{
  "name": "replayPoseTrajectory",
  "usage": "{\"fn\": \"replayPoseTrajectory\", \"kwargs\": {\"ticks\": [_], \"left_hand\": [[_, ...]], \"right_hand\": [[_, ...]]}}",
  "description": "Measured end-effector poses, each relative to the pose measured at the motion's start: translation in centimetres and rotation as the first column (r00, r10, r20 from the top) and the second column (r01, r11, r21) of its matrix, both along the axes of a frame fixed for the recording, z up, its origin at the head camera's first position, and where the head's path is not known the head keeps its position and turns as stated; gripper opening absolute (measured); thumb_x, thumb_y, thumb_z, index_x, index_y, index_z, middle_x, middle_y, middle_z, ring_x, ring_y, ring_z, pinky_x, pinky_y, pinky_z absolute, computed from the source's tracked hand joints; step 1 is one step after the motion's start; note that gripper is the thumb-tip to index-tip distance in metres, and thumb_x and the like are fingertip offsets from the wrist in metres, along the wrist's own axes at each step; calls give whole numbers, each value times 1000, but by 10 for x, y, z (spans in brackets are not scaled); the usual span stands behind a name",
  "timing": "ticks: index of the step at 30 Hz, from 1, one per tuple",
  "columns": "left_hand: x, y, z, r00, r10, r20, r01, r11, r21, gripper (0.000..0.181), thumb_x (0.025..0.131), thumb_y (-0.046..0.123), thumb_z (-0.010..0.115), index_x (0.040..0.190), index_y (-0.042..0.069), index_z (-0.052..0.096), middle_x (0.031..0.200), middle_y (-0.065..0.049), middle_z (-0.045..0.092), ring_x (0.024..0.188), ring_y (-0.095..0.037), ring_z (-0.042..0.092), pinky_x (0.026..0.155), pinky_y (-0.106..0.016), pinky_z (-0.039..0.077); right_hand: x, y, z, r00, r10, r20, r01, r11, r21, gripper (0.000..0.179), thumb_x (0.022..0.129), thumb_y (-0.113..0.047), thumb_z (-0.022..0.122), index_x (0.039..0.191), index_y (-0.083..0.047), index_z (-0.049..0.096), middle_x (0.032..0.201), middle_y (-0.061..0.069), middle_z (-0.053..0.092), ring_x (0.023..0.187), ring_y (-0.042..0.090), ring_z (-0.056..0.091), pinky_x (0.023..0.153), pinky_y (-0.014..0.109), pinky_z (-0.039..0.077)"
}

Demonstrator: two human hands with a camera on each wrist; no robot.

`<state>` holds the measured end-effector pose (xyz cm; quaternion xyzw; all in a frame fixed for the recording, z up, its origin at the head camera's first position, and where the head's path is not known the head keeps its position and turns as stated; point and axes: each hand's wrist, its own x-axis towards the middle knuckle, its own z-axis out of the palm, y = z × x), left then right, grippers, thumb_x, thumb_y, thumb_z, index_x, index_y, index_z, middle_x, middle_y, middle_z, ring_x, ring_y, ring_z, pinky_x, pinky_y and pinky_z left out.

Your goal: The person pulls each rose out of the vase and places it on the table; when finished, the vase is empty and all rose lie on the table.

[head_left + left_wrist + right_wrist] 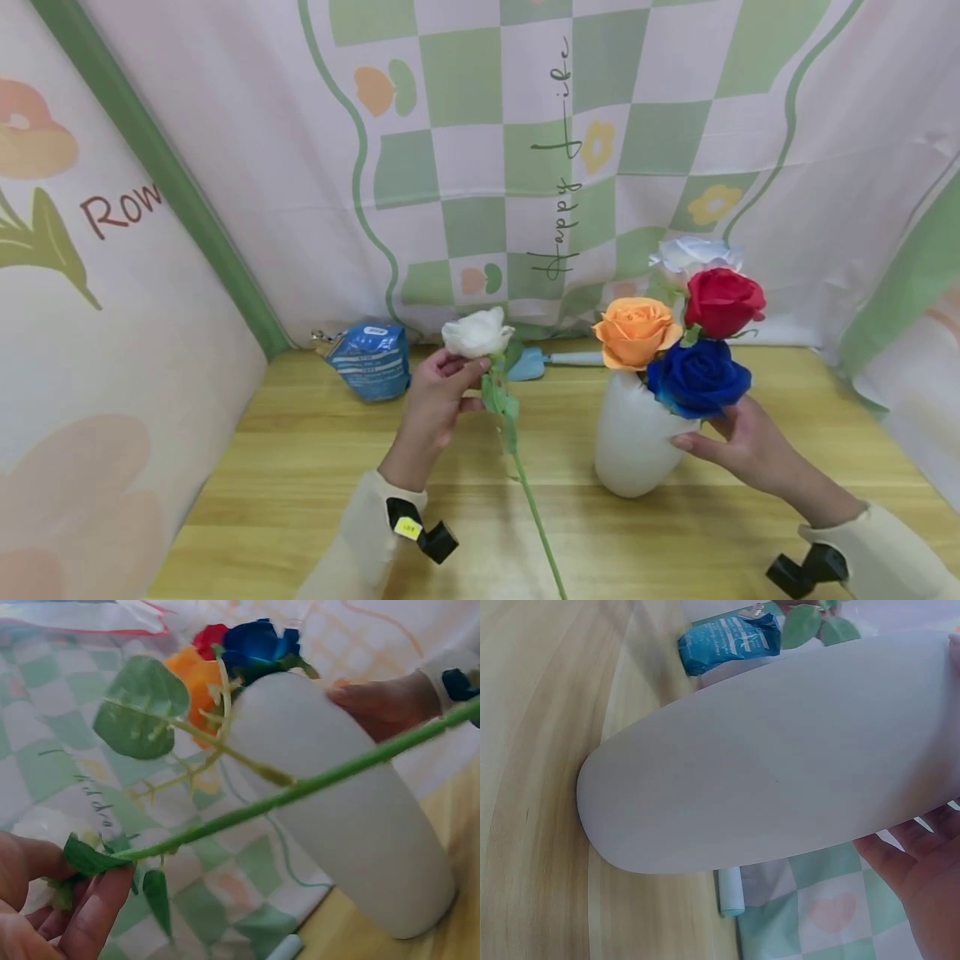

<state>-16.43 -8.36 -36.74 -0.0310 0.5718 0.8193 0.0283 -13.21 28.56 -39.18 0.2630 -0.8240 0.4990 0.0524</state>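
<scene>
A white rose [477, 332] is up above the table [247, 508], to the left of the vase, its long stem [538, 517] slanting down toward the person. The left hand [437, 392] pinches it just under the bloom, thumb against curled fingers. The right hand [753, 446] grips the white vase [637, 442] near its rim, thumb and fingers spread around it. The step in hand seems to be handling the rose while steadying the vase; the next move likely calls for control of the stem's free end and a firm hold on the vase. Orange [637, 332], red [724, 302], blue [699, 377] and pale roses [697, 254] fill the vase's mouth. Behind are a small shovel [527, 364] and, farther left, a blue bag [371, 362].
</scene>
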Motion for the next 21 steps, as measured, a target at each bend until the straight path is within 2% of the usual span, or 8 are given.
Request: {"fn": "replayPoseTrajectory", "kwargs": {"ticks": [7,15,21], "left_hand": [[1,16,-18,995,-52,81,62,990,-124,25,88,2,73,109,0,59,75,4,63,63,-7,65,50,-22,58],[5,33,-43,984,-112,140,143,962,-234,29,87,2,74,111,-1,59,77,1,63,62,-10,67,52,-26,60],[5,36,-56,979,-97,177,144,950,-278,29,86,2,74,111,0,58,79,-1,62,60,-12,66,50,-26,60]], "right_hand": [[0,0,1,1000,18,-14,-18,1000,-14,86,81,16,69,152,-18,34,142,-28,44,124,-17,47,91,1,47],[1,-2,3,999,27,-35,-28,999,-20,86,79,17,69,151,-18,36,142,-28,45,124,-16,48,92,1,47],[1,-2,4,999,28,-35,-29,999,-22,88,79,17,70,151,-17,35,142,-28,45,125,-16,48,92,1,47]]}}
